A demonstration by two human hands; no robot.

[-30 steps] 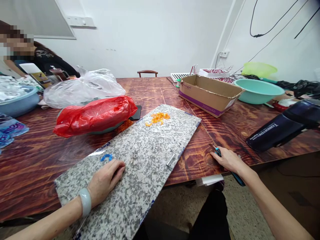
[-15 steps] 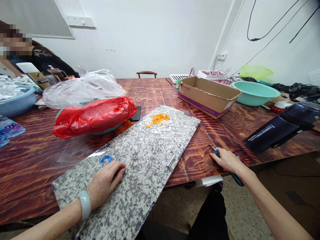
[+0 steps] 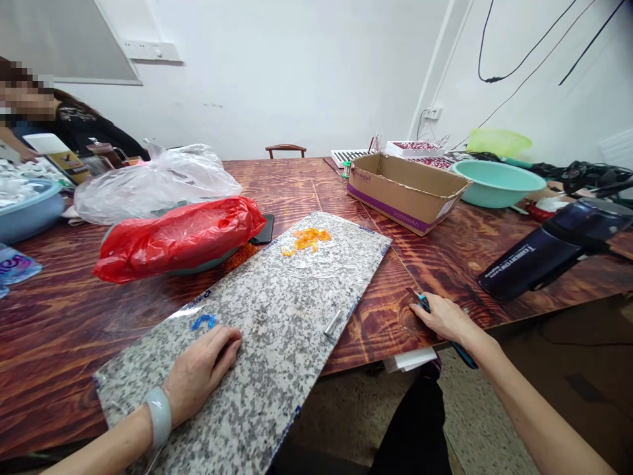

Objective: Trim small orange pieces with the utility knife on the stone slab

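My left hand [image 3: 200, 369], with a pale bangle [image 3: 158, 417] at its wrist, rests palm down on a grey speckled board [image 3: 277, 343]. Its fingers are curled in, and whatever they may hold is hidden. Just beyond the knuckles lies a small bundle of blue strands [image 3: 204, 321]. My right hand [image 3: 448, 318] is closed around pliers [image 3: 424, 303] with blue-and-black handles, at the table's front edge; their narrow metal tip points away to the left. A short silver tube [image 3: 333, 323] lies near the board's right edge. Orange pieces [image 3: 309, 240] and thin clear strands [image 3: 326, 265] lie toward the far end.
Left of the board sits a basin covered by a red plastic bag [image 3: 180, 237], with a white bag [image 3: 158, 181] behind. An open cardboard box [image 3: 395, 201], a turquoise basin [image 3: 497, 183] and a dark flask [image 3: 534, 260] stand right. A person [image 3: 89, 122] sits at far left.
The view has shifted slightly, so the whole scene sits a little further left. Both hands keep nearly the same pose and place.
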